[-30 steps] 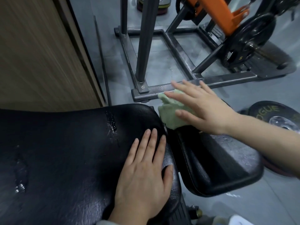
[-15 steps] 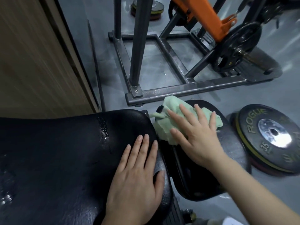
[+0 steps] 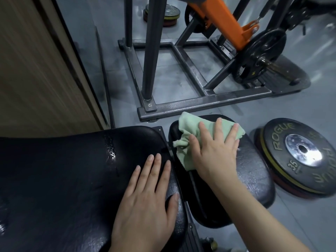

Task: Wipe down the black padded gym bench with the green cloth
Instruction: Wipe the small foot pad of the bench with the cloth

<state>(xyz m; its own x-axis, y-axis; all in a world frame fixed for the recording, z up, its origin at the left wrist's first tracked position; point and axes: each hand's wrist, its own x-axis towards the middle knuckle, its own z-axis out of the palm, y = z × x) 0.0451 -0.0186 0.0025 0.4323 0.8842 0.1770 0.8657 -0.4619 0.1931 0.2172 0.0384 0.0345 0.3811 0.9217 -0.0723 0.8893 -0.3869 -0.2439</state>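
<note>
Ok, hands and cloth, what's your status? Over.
Left hand flat on big pad. Right hand pressing cloth on small pad. Nothing in the way.

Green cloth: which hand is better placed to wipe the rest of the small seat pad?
Right hand: it presses the green cloth flat on the seat pad. The left hand lies on the larger pad, clothless.

Two hands: the left hand (image 3: 145,202) and the right hand (image 3: 214,155). One green cloth (image 3: 189,128). Two black pads: the large pad (image 3: 63,179) and the small pad (image 3: 254,171). One Rogue plate (image 3: 300,155) at three o'clock, one plate on the machine (image 3: 261,55), a stack of plates (image 3: 163,14) at twelve, count unclear.
</note>
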